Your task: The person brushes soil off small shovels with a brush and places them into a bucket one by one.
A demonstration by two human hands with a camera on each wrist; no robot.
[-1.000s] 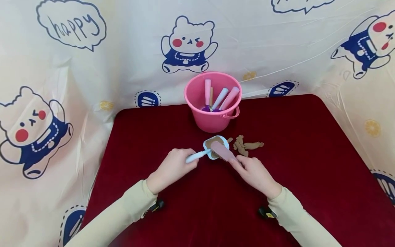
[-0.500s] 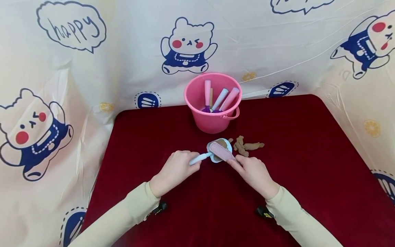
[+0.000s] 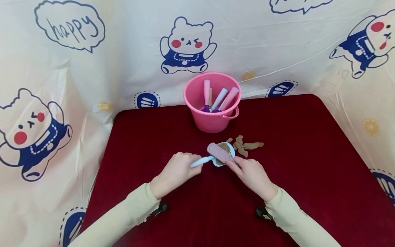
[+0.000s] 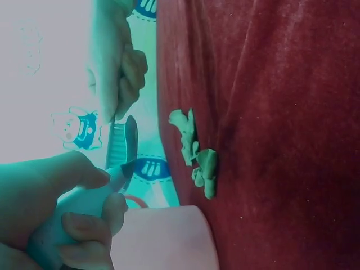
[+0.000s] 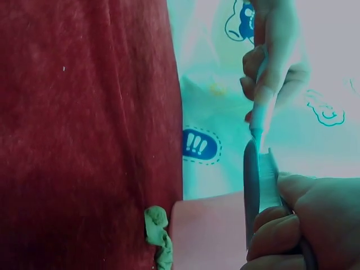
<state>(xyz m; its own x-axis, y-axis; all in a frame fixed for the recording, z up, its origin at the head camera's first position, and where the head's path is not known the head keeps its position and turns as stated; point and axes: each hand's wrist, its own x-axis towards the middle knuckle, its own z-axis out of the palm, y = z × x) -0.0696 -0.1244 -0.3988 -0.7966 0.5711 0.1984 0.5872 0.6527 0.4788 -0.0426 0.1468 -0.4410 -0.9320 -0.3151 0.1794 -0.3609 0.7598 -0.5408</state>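
My left hand [image 3: 178, 170] grips the handle of a small light-blue shovel [image 3: 202, 161], whose rounded blade has brown, clay-like stuff on its face. In my right hand [image 3: 254, 174] is a pink brush [image 3: 220, 153], lying slantwise across the blade in the head view. Its short bristles [image 5: 270, 177] face the blade in the right wrist view, and the tip overlaps the shovel's neck. Brown clay-like lumps [image 3: 240, 145] lie on the table just right of the blade. Much of the brush's grip end is hidden inside my right hand.
Behind the shovel stands a pink bucket [image 3: 213, 120] holding several tools with pink, light-blue and tan handles, its side handle hanging on the right. Dark red cloth [image 3: 213, 212] covers the table. A white printed curtain [image 3: 129, 51] surrounds the back and sides.
The shovel has shifted a little right and toward me. The brush has slid across the blade toward the shovel's neck, showing more of the brown face. Both hands keep their holds.
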